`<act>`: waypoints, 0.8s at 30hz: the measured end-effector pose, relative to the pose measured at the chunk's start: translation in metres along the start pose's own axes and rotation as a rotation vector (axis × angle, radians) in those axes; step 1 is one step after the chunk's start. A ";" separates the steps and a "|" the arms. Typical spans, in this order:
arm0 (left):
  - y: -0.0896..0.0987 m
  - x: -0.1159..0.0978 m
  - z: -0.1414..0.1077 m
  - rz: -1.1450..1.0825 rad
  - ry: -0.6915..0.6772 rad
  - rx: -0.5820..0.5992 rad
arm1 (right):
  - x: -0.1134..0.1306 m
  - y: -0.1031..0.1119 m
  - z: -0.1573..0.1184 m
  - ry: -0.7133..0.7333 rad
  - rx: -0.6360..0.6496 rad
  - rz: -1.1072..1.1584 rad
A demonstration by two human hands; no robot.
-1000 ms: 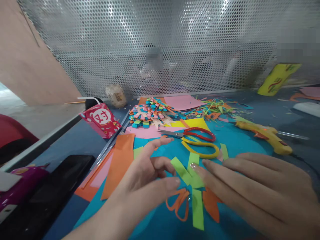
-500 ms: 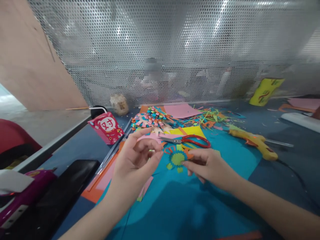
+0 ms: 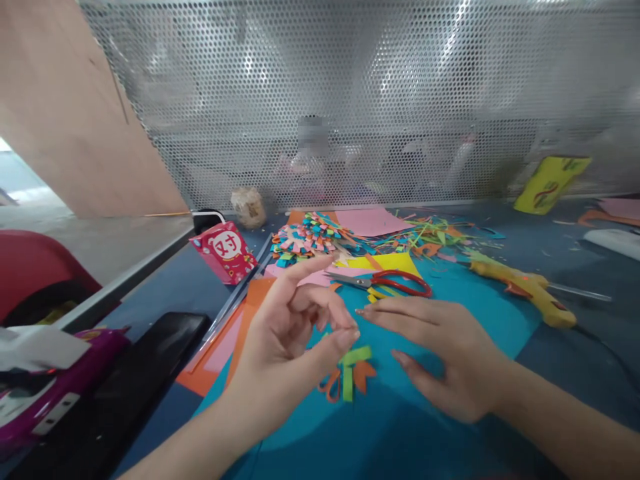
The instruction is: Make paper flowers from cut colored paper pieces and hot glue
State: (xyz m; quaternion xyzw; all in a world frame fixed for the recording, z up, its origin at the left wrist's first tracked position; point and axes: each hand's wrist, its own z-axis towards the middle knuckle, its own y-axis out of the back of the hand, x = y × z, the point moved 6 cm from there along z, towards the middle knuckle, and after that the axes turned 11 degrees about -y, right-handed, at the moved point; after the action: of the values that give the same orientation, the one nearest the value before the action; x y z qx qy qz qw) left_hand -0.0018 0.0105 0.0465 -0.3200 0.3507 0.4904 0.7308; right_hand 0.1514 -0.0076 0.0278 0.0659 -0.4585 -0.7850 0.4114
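Observation:
The thumb and a finger of my left hand (image 3: 295, 337) are pressed together above the blue sheet (image 3: 400, 427); anything between them is too small to make out. Just below its fingertips is a small paper piece with green strips (image 3: 349, 381), an orange pointed part (image 3: 363, 377) and orange loops (image 3: 334, 385), partly hidden by that hand. To its right, my right hand (image 3: 445, 353) is open and holds nothing, thumb apart from fingers. Red-handled scissors (image 3: 403, 283) lie beyond both hands, by a yellow sheet (image 3: 395, 263).
A yellow glue gun (image 3: 525, 287) lies at the right, a red packet (image 3: 227, 252) at the left. Fringed paper flowers (image 3: 305, 239) and paper scraps (image 3: 440, 233) sit farther back. A black phone-like slab (image 3: 120, 393) and a purple object (image 3: 65, 383) are at left.
My right hand has let go of the paper piece and opened. The piece is now lower and turned, with its green round centre out of sight. The camera view has shifted slightly left.

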 end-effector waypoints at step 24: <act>-0.016 0.003 -0.010 0.204 -0.144 0.202 | 0.008 0.000 0.000 -0.348 0.020 0.795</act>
State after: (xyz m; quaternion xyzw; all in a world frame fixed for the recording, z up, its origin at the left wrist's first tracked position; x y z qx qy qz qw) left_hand 0.0125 -0.0014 0.0399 -0.1718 0.3758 0.5457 0.7290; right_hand 0.1461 -0.0138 0.0298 -0.2454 -0.5184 -0.5603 0.5976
